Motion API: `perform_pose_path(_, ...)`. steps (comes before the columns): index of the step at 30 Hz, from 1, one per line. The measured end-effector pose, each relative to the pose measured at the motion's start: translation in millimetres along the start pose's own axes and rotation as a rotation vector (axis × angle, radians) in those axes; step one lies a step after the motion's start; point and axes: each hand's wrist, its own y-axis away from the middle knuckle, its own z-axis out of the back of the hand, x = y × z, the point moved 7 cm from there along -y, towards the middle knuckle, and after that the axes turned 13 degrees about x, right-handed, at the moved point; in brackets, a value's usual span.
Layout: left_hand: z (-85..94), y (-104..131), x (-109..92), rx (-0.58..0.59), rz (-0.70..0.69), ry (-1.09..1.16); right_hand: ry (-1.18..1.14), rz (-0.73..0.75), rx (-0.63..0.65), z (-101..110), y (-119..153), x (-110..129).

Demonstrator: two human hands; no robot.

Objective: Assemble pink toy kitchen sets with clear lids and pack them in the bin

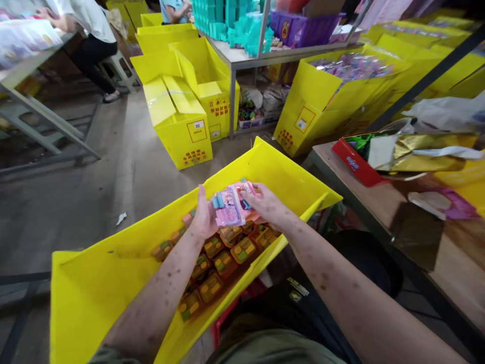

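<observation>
Between my hands, over a large open yellow box point(98, 273), are small pink and purple packaged items point(230, 206). My right hand point(265, 202) is wrapped round their right end, its thumb on top. At their left edge is my left hand point(204, 215), its thumb pointing up and its palm against the items; its other fingers are mostly hidden beneath. Below lie several orange see-through containers point(223, 263) with green and orange blocks inside, set close together in the box. My forearms cover part of the box.
Closed and open yellow boxes point(182, 136) stand ahead. A metal-framed table point(242, 60) holds turquoise parts and a purple crate point(303, 30). On the right, a wooden bench point(352, 197) bears a red carton point(356, 162) and wrappers. A seated person point(91, 30) is at the far left.
</observation>
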Motion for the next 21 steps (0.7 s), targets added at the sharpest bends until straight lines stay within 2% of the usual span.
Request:
perform_pose_path(4, -74.1, -2, -19, 0.069, -0.024, -0.295, -0.191, -0.073, -0.042, 19, 28, -3)
perform_pose_path(7, -107.7, 3, -21, 0.093, -0.007, -0.404, -0.391, -0.063, -0.135, 25, 53, -10)
perform_pose_path(11, -121.7, 6, -20, 0.15, 0.003, -0.438, -0.462, -0.008, -0.186, 24, 79, -10)
perform_pose_path(14, -125.6, 8, -24, 0.219, 0.0, -0.473, -0.425, 0.08, -0.189, 24, 90, 0)
perform_pose_path(17, -132.9, 15, -28, 0.278, 0.057, -0.502, -0.401, 0.187, -0.186, 25, 99, 12)
perform_pose_path(21, -146.4, 26, -32, 0.273, 0.1, -0.532, -0.305, 0.271, -0.243, 27, 113, 24)
